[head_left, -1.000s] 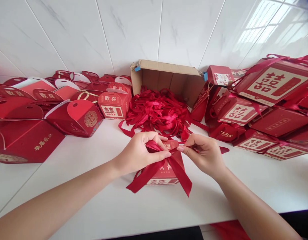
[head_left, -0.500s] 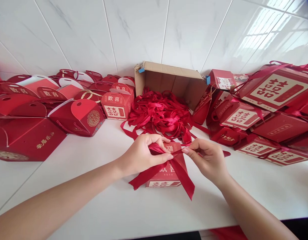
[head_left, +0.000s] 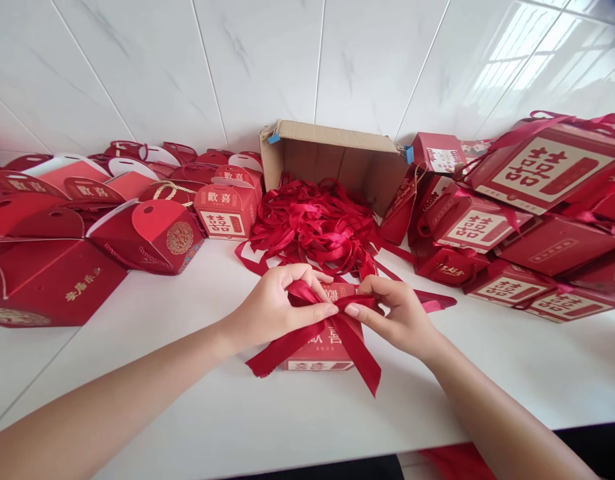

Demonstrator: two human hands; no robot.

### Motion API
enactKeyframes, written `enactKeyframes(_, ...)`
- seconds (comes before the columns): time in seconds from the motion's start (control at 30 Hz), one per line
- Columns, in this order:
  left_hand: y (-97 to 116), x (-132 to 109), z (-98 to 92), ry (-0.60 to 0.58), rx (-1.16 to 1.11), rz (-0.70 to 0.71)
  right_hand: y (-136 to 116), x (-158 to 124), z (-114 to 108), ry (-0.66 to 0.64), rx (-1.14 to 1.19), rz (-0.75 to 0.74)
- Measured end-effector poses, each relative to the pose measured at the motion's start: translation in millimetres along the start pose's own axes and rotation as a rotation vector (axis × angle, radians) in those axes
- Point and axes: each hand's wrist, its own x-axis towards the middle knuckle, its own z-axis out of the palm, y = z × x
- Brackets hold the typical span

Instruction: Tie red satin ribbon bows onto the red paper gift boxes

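Left hand (head_left: 271,305) and right hand (head_left: 400,316) pinch flat red satin ribbon (head_left: 358,353) over red cardboard box (head_left: 321,347); tension evenly toward nine and three o'clock.

My red box (head_left: 327,350), printed with pale characters, sits on its base; above its top I pinch the glossy red ribbon (head_left: 357,353) into loops, its 2 flat tails splaying down past the box's front.

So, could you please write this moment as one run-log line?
left grip: pinching red ribbon | right grip: pinching same ribbon | gift box: on white table, beneath ribbon | loose ribbons: heaped at mouth of open carton
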Motion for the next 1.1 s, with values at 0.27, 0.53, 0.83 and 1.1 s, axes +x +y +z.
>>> enactKeyframes(0.27,2.0,-0.7,-0.4,-0.049,0.029,-0.006,-3.9,0.0,2.0,0.061,0.148,-0.031)
enactKeyframes(0.53,-0.3,-1.4,1.9,-0.045,0.072,0.007,-8.4,-0.6,1.8,0.185,-0.057,-0.102)
enactKeyframes(0.83,2.8,-1.3,1.0,-0.033,-0.006,0.063,-4.4,6.0,-10.2,0.037,0.045,-0.008)
enactKeyframes(1.1,-5.2,9.8,-13.2,-0.086,-0.166,0.032,-1.7,-33.3,-35.3,-0.122,-0.136,0.006)
